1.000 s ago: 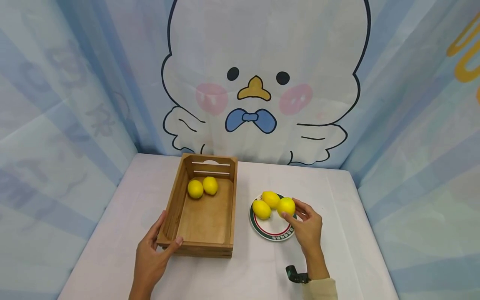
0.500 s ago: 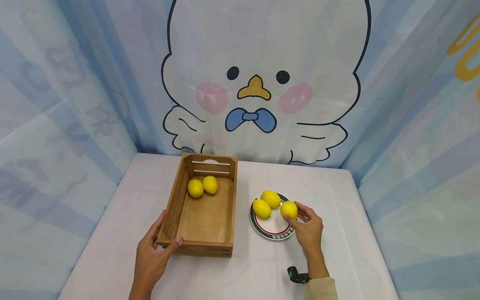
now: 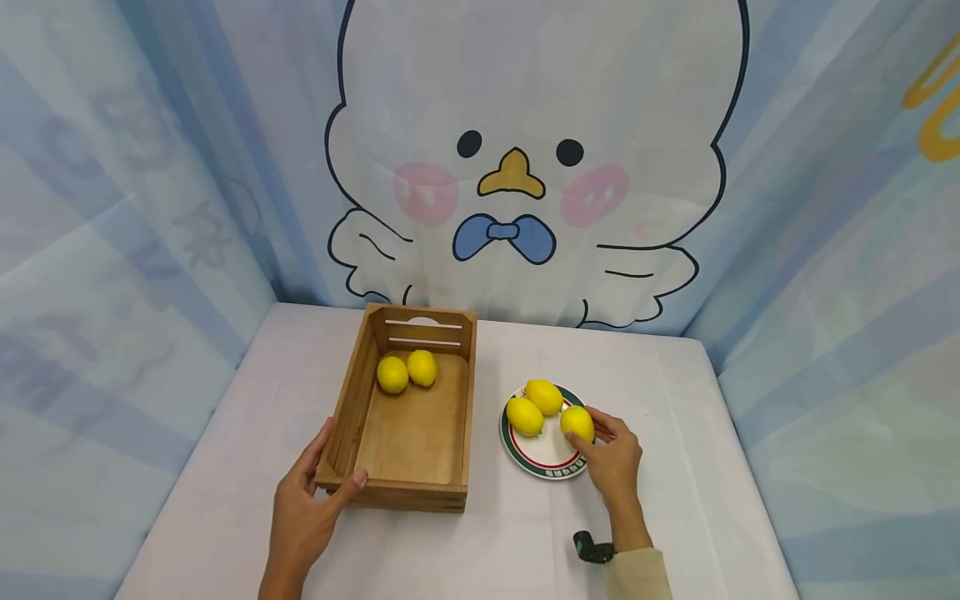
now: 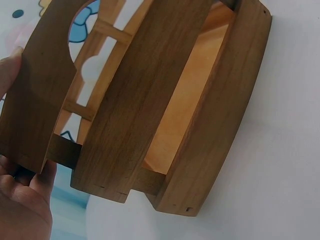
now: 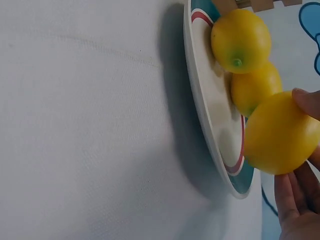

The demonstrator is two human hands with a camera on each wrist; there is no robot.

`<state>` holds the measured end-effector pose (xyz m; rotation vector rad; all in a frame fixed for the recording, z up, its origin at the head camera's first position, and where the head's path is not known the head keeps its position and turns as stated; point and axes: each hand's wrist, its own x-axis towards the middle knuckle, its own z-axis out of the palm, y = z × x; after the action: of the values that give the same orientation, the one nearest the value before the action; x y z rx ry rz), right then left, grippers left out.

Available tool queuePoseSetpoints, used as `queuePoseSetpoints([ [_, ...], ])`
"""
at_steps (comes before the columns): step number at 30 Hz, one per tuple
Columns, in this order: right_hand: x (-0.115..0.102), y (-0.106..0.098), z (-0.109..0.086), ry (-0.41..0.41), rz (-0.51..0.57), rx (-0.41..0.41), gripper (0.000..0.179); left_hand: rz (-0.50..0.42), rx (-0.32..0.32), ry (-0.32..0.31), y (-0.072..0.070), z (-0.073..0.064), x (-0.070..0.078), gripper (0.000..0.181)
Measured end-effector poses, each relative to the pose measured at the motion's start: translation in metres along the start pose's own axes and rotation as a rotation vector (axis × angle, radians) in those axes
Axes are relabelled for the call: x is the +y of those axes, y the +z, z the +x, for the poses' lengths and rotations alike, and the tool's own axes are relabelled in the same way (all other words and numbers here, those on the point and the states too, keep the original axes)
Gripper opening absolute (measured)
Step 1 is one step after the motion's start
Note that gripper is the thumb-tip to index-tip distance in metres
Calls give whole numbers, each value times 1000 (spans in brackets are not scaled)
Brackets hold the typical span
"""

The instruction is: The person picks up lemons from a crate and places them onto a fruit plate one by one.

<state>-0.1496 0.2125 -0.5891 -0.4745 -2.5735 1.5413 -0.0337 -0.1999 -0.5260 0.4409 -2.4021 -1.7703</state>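
Thumb and fingers of my right hand (image 3: 615,462) are pinching a lemon (image 3: 577,423), which I am holding at the right side of the plate (image 3: 542,451); whether it is resting there or hovering, I cannot tell. A nearer lemon (image 3: 524,417) and a farther lemon (image 3: 543,397) are lying close together on the plate, to its left. My left hand (image 3: 302,510) is gripping the near left corner of the crate (image 3: 412,437), which is standing on the tabletop (image 3: 517,546) apart from the plate. Inside, a left lemon (image 3: 392,375) and a right lemon (image 3: 422,367) are sitting side by side toward the far end. As I judge it, I am handling this single lemon, and the step is either lifting it or settling it. The next move is calling for a firm pinch and a path past the other two if I am raising it, or a soft release if I am leaving it, with my left hand steadying the crate.
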Motion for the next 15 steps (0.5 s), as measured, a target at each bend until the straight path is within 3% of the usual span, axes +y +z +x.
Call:
queuePoseSetpoints([
  [6, 2, 3, 5, -27, -40, 4, 55, -1, -1, -6, 0, 0, 0, 88],
  [15, 5, 8, 10, 2, -73, 4, 55, 0, 5, -7, 1, 0, 0, 87],
])
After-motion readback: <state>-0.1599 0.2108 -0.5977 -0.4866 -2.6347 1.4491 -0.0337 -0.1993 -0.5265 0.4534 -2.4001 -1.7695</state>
